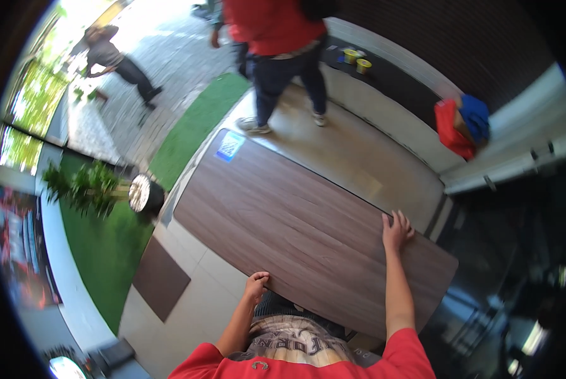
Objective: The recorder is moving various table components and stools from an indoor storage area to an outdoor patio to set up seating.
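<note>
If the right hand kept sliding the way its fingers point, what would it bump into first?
The right hand lies at the far edge of the wooden tabletop, fingers pointing away. Beyond it, only bare tan floor shows, then probably the low white ledge; depth is hard to judge.

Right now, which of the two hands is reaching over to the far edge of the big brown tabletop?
The right hand, arm stretched across the wooden tabletop to its far edge. The left hand grips the near edge.

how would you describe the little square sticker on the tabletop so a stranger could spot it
Start from the long brown wood-grain tabletop that the left hand and right hand grip at its near side. Follow it to the far corner, near the green turf strip. The blue and white square sticker is the only mark on the board.
</note>
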{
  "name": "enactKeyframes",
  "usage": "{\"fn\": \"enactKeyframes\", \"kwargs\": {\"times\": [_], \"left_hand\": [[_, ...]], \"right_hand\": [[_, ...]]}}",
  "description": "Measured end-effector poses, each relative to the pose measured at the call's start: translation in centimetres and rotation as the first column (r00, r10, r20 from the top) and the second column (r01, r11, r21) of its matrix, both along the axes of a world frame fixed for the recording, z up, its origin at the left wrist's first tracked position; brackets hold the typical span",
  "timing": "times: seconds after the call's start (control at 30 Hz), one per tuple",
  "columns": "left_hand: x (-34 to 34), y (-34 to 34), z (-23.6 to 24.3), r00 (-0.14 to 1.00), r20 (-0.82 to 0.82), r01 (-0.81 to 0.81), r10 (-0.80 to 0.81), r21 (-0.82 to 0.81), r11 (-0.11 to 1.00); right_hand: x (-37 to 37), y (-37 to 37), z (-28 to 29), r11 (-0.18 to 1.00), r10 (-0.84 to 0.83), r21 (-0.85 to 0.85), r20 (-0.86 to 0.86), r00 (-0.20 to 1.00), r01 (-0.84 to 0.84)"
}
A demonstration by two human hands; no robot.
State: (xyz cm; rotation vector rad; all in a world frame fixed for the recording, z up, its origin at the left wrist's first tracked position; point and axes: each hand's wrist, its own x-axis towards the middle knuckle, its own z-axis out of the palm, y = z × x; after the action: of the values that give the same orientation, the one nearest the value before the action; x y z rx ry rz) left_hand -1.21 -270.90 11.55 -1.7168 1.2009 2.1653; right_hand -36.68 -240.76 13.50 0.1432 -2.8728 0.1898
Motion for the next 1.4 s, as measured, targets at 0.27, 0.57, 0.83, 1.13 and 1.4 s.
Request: {"fn": "enactKeyframes", "kwargs": {"times": [0.27,0.57,0.83,1.13,1.4], "left_hand": [[-11.9,-10.1,9.1,0.487,0.227,0.693,-0.843,-0.688,0.215],[-36.6,-6.7,2.8,0.078,0.423,0.235,-0.903,-0.888,-0.396],[-42.2,-5.9,1.6,-0.297,0.524,0.614,-0.798,-0.536,-0.580],[-44.1,-5.0,1.4,-0.286,0.472,0.594,-0.834,-0.595,-0.541],[-51.4,-2.7,5.0,-0.207,0.507,0.565,-0.837,-0.636,-0.525]], "right_hand": [[26.0,-0.9,0.0,0.267,-0.706,-0.746,0.279,0.650,0.610],[34.8,-8.2,-0.4,-0.815,0.216,-0.063,0.890,0.403,0.575],[35.5,-14.2,-2.0,-0.896,0.246,-0.063,0.752,0.611,0.439],[34.0,-13.5,-2.7,-0.904,0.264,-0.037,0.734,0.626,0.425],[27.1,-13.2,-1.4,-0.910,0.221,-0.099,0.703,0.676,0.402]]}}
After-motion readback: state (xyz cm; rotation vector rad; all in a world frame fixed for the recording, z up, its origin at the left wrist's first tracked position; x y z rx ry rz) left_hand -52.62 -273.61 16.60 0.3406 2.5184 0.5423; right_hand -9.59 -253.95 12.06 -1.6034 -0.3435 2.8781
